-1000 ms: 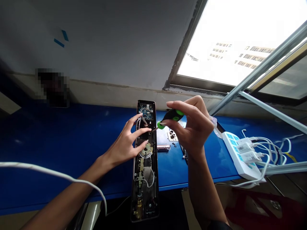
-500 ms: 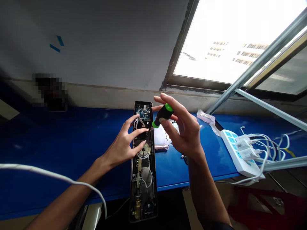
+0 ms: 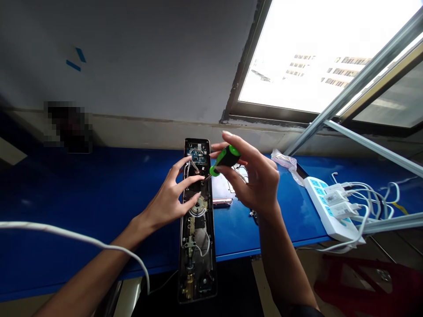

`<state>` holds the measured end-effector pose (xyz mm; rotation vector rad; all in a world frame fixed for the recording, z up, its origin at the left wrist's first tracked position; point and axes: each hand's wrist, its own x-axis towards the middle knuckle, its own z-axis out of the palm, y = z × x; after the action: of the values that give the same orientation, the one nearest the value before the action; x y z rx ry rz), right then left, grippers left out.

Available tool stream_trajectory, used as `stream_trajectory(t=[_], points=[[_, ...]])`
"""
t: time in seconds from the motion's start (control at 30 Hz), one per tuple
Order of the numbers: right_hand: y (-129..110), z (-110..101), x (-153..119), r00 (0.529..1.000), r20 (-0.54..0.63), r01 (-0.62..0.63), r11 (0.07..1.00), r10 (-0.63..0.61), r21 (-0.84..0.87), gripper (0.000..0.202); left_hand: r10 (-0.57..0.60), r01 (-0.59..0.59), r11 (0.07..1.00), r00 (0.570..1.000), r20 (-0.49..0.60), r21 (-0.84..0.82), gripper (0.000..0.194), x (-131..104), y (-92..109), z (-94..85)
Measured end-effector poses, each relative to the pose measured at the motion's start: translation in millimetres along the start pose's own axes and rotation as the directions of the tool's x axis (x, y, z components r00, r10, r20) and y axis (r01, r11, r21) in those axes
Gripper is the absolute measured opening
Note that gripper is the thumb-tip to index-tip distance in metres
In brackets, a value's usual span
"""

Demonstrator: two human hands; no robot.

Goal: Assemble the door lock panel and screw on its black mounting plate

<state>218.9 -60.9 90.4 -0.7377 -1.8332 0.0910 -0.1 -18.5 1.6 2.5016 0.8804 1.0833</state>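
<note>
A long, narrow black housing, like an electronic door lock panel, lies open with its near end past the table's front edge. Inside are a blue circuit board, thin wires, a round metal part and a brass-coloured part. My left hand rests over it with fingers spread, the index fingertip beside the screwdriver's tip. Thumb and fingers of my right hand grip a black and green screwdriver, tilted, its shaft pointing down-left into the housing. What exactly the tip touches is too small to tell.
The blue table runs along the wall. Right of the housing lie a shiny cylindrical piece and small parts. A white power strip with chargers and cables, a plastic bag and a metal frame stand further right. A white cable crosses my left forearm.
The screwdriver handle has turned slightly in my right hand, and the right fingers have shifted around it. My left hand keeps its place on the housing.
</note>
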Motion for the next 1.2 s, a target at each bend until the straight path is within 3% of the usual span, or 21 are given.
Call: stream_trajectory(t=[0.17, 0.37, 0.5, 0.57, 0.67, 0.73, 0.83, 1.07, 1.2], points=[[-1, 3, 3, 0.996, -0.068, 0.056, 0.992, -0.064, -0.116, 0.039, 0.003, -0.003, 1.000, 1.000, -0.004, 0.014, 0.038, 0, 1, 1.4], [6, 5, -1, 0.999, -0.003, -0.045, 0.997, 0.045, -0.061, 0.056, 0.058, -0.056, 0.994, 0.998, -0.015, 0.090, 0.038, 6, 6, -4.0], [14, -10, -9, 0.973, -0.229, -0.020, 0.993, -0.006, -0.114, 0.061, 0.123, -0.126, 0.984, 0.992, 0.030, 0.128, 0.037, 15, 16, -3.9], [21, -22, -14, 0.962, -0.274, -0.042, 0.982, -0.010, -0.184, 0.064, 0.163, -0.174, 0.975, 0.983, 0.086, 0.140, 0.036, 21, 20, 0.0], [35, -36, -25, 0.984, -0.148, -0.140, 0.942, 0.099, -0.305, 0.061, 0.220, -0.247, 0.956, 0.960, 0.172, 0.155, 0.033, 29, 23, 9.2], [46, -40, -35, 0.976, -0.069, -0.219, 0.929, 0.208, -0.300, 0.056, 0.241, -0.276, 0.948, 0.948, 0.210, 0.158, 0.029, 33, 23, 15.1], [58, -37, -48, 0.952, -0.079, -0.306, 0.918, 0.295, -0.253, 0.052, 0.255, -0.288, 0.945, 0.946, 0.202, 0.155, 0.024, 35, 22, 20.4], [66, -28, -56, 0.943, -0.102, -0.333, 0.914, 0.318, -0.231, 0.046, 0.254, -0.277, 0.954, 0.951, 0.178, 0.119, 0.024, 34, 23, 20.0], [60, -32, -48, 0.954, -0.154, -0.288, 0.933, 0.258, -0.218, 0.049, 0.263, -0.280, 0.954, 0.953, 0.152, 0.106, 0.026, 34, 22, 13.0]])
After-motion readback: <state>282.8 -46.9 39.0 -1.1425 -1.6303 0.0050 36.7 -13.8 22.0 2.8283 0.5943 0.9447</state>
